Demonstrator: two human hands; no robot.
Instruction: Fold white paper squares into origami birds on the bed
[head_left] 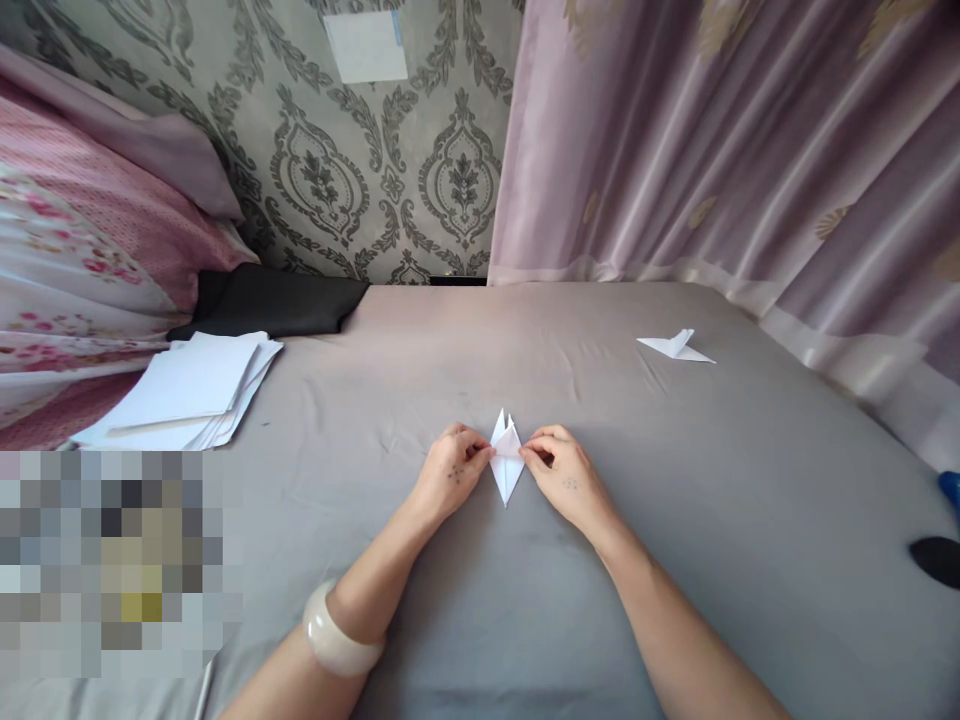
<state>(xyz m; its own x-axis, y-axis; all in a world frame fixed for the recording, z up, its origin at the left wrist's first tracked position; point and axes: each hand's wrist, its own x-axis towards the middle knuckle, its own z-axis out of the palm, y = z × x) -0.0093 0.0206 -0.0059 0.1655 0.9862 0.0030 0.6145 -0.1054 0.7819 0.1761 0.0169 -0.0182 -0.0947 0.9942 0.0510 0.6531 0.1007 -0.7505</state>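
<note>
A small white folded paper (508, 470), shaped like a long diamond with a split top point, lies on the grey cloth between my hands. My left hand (455, 467) pinches its left corner between thumb and fingers. On the other side, my right hand (566, 475) pinches the right corner in the same way. A centre crease runs down to the paper's lower tip, which points toward me. Farther off to the right sits another white folded paper figure (677, 346) with two long points and a raised middle, apart from both hands.
A stack of white paper sheets (187, 385) lies at the left, in front of a black folded item (277, 300). Pink curtains (637, 150) hang at the back right. A dark rounded object (937, 560) shows at the right edge. The lower left is blurred out.
</note>
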